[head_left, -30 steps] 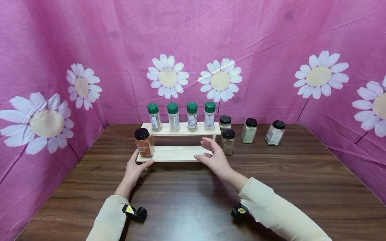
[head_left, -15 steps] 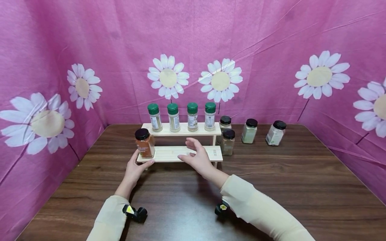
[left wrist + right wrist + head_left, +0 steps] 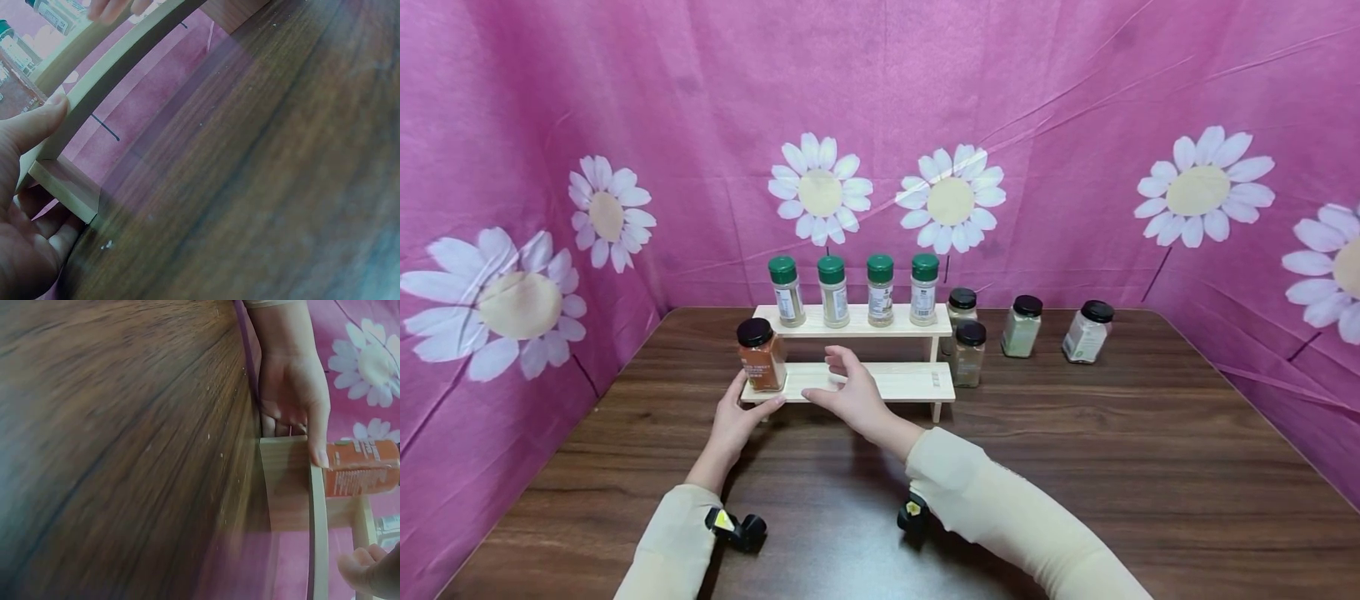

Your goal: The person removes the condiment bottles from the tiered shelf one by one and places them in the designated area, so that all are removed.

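Observation:
A two-tier wooden spice rack [image 3: 917, 381] stands on the table, and my left hand [image 3: 736, 423] grips the left end of its lower shelf. In the left wrist view the thumb [image 3: 44, 122] presses on the shelf's edge while the fingers reach round behind the end leg [image 3: 69, 190]. Just above that grip, a black-lidded spice jar [image 3: 763, 365] of orange-red powder is upright on the lower shelf; the right wrist view shows its orange label [image 3: 365, 469]. My right hand [image 3: 852, 402] hovers over the shelf's middle, thumb and fingers spread, holding nothing, right of the jar.
Several green-capped shakers [image 3: 880, 293] line the upper shelf. Off the rack's right end stand two black-lidded jars, the front one [image 3: 967, 358] brownish. Farther right are a green-filled jar [image 3: 1022, 328] and a pale-labelled jar [image 3: 1087, 333]. A pink flowered cloth [image 3: 1045, 208] hangs behind the table [image 3: 1150, 467].
My right hand has moved left along the lower shelf, from its right end to the middle, closer to the orange-red jar. My left hand has kept its grip on the rack.

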The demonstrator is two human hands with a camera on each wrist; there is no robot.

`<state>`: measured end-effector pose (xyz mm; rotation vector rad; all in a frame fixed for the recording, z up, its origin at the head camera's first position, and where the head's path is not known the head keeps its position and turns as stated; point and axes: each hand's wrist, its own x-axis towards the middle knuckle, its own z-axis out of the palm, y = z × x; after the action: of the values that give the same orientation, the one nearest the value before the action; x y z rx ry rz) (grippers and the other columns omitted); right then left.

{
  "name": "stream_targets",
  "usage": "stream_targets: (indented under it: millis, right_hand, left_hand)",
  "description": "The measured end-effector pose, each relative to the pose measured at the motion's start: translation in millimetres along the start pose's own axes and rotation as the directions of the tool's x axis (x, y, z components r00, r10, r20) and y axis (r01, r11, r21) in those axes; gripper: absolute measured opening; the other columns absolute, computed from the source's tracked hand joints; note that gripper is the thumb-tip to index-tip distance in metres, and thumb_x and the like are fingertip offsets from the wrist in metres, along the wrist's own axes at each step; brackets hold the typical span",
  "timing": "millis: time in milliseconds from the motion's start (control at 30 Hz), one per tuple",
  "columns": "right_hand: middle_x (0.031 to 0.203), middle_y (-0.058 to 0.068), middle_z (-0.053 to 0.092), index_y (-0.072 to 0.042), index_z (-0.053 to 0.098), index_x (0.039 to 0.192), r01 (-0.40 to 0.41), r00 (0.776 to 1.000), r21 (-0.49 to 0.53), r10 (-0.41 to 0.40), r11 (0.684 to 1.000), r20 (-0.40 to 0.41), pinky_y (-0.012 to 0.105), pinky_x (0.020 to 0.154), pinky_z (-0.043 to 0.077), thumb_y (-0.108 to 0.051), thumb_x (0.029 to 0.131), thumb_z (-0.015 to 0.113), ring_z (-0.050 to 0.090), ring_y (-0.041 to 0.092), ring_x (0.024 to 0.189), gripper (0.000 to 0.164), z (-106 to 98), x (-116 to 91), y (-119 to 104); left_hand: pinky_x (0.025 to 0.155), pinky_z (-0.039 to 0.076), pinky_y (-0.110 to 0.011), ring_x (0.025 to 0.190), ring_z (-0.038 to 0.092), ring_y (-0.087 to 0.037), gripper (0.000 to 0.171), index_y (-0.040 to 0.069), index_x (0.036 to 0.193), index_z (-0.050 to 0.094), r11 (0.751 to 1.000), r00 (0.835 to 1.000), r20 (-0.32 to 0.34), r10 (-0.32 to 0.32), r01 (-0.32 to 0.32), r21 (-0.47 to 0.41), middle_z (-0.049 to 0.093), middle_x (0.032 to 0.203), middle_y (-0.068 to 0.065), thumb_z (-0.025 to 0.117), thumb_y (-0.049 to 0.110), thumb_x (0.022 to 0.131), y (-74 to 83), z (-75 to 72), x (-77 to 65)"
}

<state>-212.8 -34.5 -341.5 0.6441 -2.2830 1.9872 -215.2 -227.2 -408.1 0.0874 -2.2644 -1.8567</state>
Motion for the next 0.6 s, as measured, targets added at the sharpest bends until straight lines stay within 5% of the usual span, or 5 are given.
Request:
stream_targets:
  millis: [267, 600]
  right_hand:
    - [0.112, 0.019, 0.048, 0.003, 0.042, 0.117, 0.016, 1.0, -0.036, -0.016, 0.999, 0.004, 0.033, 0.087, 0.037, -0.006, 0.066, 0.073, 0.044, 0.032, 0.105, 0.06, 21.5, 14.1, 13.9]
    - [0.115, 0.016, 0.048, 0.001, 0.04, 0.121, -0.016, 1.0, -0.145, 0.019, 0.989, 0.016, 0.031, 0.086, 0.037, -0.017, 0.068, 0.073, 0.044, 0.026, 0.106, 0.065, 40.0, 26.2, 9.7]
  left_hand:
    - [0.092, 0.025, -0.034, 0.115, 0.032, -0.021, 0.073, 0.009, 0.133, 0.028, 1.0, 1.0, 0.008, -0.003, 0.003, -0.018, 0.035, 0.13, -0.012, 0.069, 0.01, 0.073, 1.4, 0.4, -1.0]
    - [0.068, 0.036, -0.02, 0.099, 0.04, -0.018, 0.074, 0.012, 0.135, 0.026, 0.999, 1.0, -0.008, -0.028, 0.028, 0.02, 0.039, 0.126, -0.012, 0.068, 0.007, 0.074, 0.9, -0.4, -0.4]
